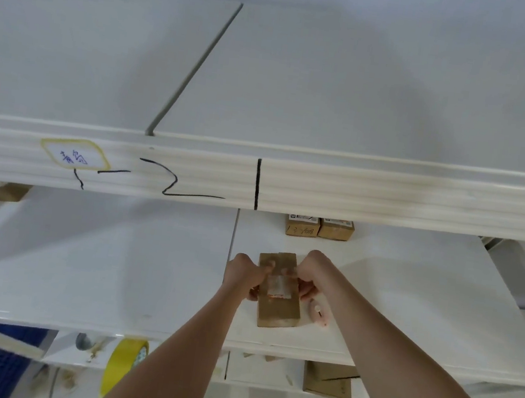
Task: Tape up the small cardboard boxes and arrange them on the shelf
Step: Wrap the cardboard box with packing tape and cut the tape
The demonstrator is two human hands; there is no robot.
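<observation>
Yellow tape roll hangs below the shelf's front edge, nearest of all, left of the forearms. Farther in, toward the shelf's middle, a small cardboard box lies flat. Left hand and right hand each have their grip curled onto its sides, thumbs apparently on the label. A pink cutter lies just right. Two taped boxes stand by the back edge.

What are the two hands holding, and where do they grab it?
Both hold the small cardboard box on the shelf: left hand on its left side, right hand on its right side, near the label.
</observation>
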